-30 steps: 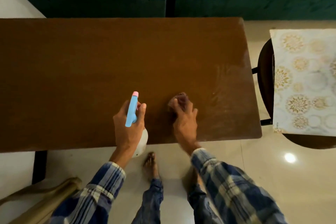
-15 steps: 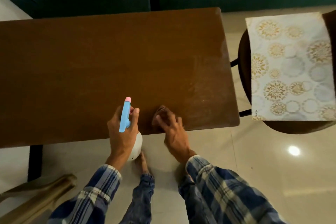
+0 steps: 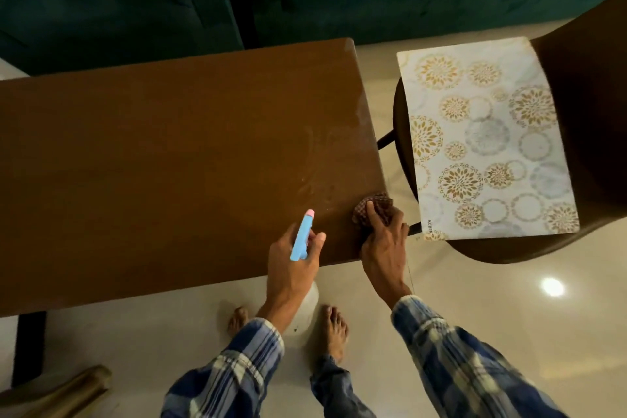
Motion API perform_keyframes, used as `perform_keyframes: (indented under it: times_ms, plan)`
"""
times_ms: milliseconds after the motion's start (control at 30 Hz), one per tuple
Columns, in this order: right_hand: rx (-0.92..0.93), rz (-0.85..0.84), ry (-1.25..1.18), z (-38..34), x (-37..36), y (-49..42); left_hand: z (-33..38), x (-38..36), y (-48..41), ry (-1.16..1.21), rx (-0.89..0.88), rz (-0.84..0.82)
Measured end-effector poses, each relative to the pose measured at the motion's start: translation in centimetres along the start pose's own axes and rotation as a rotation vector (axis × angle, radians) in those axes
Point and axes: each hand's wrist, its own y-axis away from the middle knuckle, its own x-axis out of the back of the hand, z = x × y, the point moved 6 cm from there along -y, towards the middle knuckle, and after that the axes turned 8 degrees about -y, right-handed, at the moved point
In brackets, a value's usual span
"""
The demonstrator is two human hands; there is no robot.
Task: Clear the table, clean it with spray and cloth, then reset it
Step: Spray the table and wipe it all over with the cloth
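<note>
A smooth brown wooden table (image 3: pixel 152 153) shows pale smears toward its right end. Over its near edge the left hand (image 3: pixel 291 268) wraps a white spray bottle (image 3: pixel 301 241) with a blue head and pink tip. At the near right corner the right hand (image 3: pixel 385 248) clutches a bunched checked cloth (image 3: pixel 364 210) against the top. A floral-patterned placemat (image 3: pixel 481 139) lies on a dark chair (image 3: pixel 583 95).

BODY | your long blue-and-white plaid shirt sleeves, left sleeve (image 3: pixel 234 373) and right sleeve (image 3: pixel 458 360), end in pale-edged cuffs at your wrists | your dark blue trousers (image 3: pixel 336 390) | your left foot (image 3: pixel 237 319) and right foot (image 3: pixel 334 326) bare | your left hand (image 3: pixel 291 268) and right hand (image 3: pixel 383 248) bare
</note>
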Motion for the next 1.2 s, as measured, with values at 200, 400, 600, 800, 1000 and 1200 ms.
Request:
perform_keyframes:
  times_ms: [200, 400, 600, 800, 1000, 1200]
  plan:
    - [-0.055, 0.012, -0.015, -1.3, -0.3, -2.2, 0.8, 1.9, -1.3, 0.014, -0.066, 0.128]
    - [0.485, -0.389, 0.131, -9.0, -6.3, -1.6, 0.4, 6.1, -3.6, 0.034, -0.102, 0.239]
    - [0.033, -0.098, 0.015, -11.2, -4.9, -8.9, -0.4, 9.8, -7.3, 0.057, -0.13, 0.29]
    - [0.26, -0.179, 0.081, -15.2, -7.3, -13.7, 1.0, 13.3, -12.3, 0.06, -0.172, 0.281]
    - [0.476, -0.354, 0.214, -16.9, -8.2, -12.8, 2.5, 15.5, -17.4, 0.073, -0.189, 0.245]
    - [0.019, -0.06, 0.103, -10.7, -2.1, -17.0, 4.3, 14.6, -19.7, 0.098, -0.212, 0.228]
